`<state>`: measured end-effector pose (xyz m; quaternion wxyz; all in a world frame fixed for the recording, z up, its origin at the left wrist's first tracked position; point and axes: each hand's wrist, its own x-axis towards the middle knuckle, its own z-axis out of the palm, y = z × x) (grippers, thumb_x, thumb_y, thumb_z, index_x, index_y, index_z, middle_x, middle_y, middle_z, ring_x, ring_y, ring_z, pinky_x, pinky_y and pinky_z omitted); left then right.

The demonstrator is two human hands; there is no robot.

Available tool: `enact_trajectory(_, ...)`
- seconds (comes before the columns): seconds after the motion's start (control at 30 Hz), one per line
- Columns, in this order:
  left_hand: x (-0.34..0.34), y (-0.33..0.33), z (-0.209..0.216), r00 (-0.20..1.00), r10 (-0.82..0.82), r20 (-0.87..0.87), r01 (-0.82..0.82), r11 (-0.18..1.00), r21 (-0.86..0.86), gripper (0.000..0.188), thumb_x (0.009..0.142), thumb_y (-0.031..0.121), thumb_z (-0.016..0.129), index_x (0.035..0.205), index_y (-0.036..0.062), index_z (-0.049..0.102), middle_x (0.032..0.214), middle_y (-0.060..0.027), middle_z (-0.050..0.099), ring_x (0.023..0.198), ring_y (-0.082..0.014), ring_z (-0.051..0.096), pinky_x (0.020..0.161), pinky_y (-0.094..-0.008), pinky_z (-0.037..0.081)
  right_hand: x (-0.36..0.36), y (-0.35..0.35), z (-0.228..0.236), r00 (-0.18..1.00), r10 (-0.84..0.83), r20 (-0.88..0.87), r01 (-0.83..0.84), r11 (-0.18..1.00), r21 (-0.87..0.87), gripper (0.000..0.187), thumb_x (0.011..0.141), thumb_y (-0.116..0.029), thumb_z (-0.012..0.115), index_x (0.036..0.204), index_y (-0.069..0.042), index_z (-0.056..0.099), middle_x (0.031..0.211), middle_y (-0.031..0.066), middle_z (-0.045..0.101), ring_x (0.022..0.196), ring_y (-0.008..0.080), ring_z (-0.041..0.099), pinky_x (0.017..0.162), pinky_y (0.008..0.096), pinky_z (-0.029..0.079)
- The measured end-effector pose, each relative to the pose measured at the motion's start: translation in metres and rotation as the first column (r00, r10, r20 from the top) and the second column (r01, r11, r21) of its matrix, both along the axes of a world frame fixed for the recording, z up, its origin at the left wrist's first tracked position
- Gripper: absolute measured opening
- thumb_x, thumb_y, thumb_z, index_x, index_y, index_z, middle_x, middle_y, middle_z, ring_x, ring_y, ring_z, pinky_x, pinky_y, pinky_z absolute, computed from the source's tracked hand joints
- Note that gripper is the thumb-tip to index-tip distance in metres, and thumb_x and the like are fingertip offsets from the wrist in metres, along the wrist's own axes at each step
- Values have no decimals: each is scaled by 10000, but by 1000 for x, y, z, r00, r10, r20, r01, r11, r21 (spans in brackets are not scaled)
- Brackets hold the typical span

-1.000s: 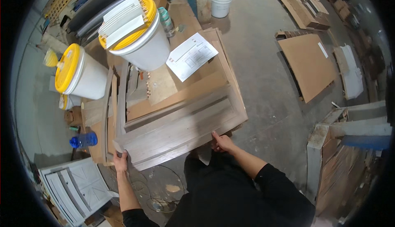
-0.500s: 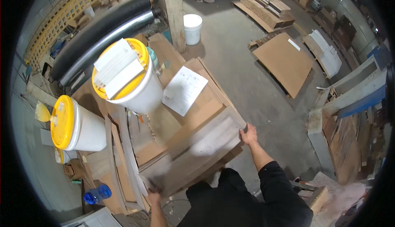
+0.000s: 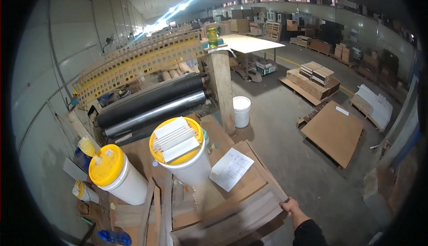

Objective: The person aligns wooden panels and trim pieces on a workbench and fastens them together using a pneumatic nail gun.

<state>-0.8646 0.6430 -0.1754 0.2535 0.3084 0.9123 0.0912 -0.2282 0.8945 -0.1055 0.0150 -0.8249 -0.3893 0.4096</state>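
Observation:
A flat grey-brown wood-look panel (image 3: 249,212) lies over the boards at the near side of the work surface. My right hand (image 3: 290,207) is closed on its right edge, the thumb on top. My left hand is out of view below the picture. Beyond the panel lies a printed paper sheet (image 3: 232,169) on brown cardboard. To the left of the sheet stands a white bucket (image 3: 191,168) with a yellow lid, and a stack of white strips (image 3: 175,140) rests on that lid.
A second yellow-lidded bucket (image 3: 129,186) stands at left, a blue bottle (image 3: 115,237) near it. Behind are a black roller (image 3: 151,100) and a concrete-coloured post (image 3: 221,92). A white pail (image 3: 241,112) and a large brown board (image 3: 334,132) are on the floor.
The view has tilted upward, so everything appears lower. My left hand, earlier at the panel's near left corner, has left the picture. My right hand is still at the panel's right edge.

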Motion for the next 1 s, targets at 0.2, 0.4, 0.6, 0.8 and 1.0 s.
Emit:
enact_trajectory(0.2, 5, 7, 35, 995, -58, -83, 63, 997, 50, 595, 901, 348, 705, 1397, 56, 554, 1388, -235, 581, 1292, -400, 534, 1116, -467, 393, 13, -2, -28, 995, 17, -100, 0, 986, 165, 885, 766, -536, 766, 1451, -43, 499, 1390, 244, 582, 1286, 344, 581, 1086, 401, 460)
enact_trajectory(0.4, 102, 35, 30, 983, -183, -26, 177, 896, 407, 578, 901, 420, 686, 1346, 61, 603, 1331, -243, 619, 1239, -418, 572, 1080, -476, 431, 21, -91, -67, 943, -284, -174, 330, 728, 601, 630, 827, -362, 783, 1344, -57, 591, 1091, 127, 706, 1045, 254, 672, 960, 369, 518)
enact_trajectory(0.6, 326, 67, 113, 396, -829, 394, 596, 559, 577, 443, 965, 286, 659, 1334, 47, 610, 1343, -210, 607, 1259, -355, 558, 1056, -428, 444, 44, -337, -101, 698, -615, -366, 701, 690, 177, 421, 857, -357, 747, 1171, -81, 700, 1024, 80, 727, 1010, 212, 666, 913, 355, 524)
enact_trajectory(0.8, 464, 64, 240, -552, 263, 791, 762, -228, 607, 513, 1009, 406, 620, 1405, 80, 582, 1585, -142, 391, 1477, -287, 320, 1194, -446, 255, -35, -589, -66, 211, -977, 40, 969, 214, 122, 404, 858, -408, 616, 1031, -72, 759, 997, 211, 736, 910, 321, 721, 807, 438, 557)
enact_trajectory(1.0, 511, 27, 261, -411, 511, 755, 580, -492, 649, 238, 981, 280, 695, 1103, 76, 705, 1508, -162, 489, 1333, -292, 487, 1111, -442, 379, -201, -666, -51, -686, -639, -347, 421, -739, 526, 276, 914, -256, 670, 1036, -13, 713, 821, 66, 714, 750, 140, 675, 673, 339, 555)
